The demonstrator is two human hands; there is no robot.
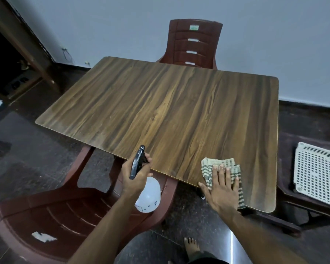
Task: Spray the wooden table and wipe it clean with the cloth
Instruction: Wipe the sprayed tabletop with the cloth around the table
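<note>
The wooden table (170, 111) fills the middle of the view, its top bare. My left hand (135, 176) grips a spray bottle (149, 195) with a white body and a black trigger head, held just off the table's near edge, nozzle pointing over the top. My right hand (222, 189) lies flat, fingers spread, on a checked green-and-cream cloth (210, 166) at the table's near right corner. The palm hides part of the cloth.
A brown plastic chair (195, 42) stands at the far side against the wall. Another brown chair (51, 212) sits at the near left. A white perforated basket (318, 174) rests on a seat to the right. My bare foot (191, 246) is on the dark floor.
</note>
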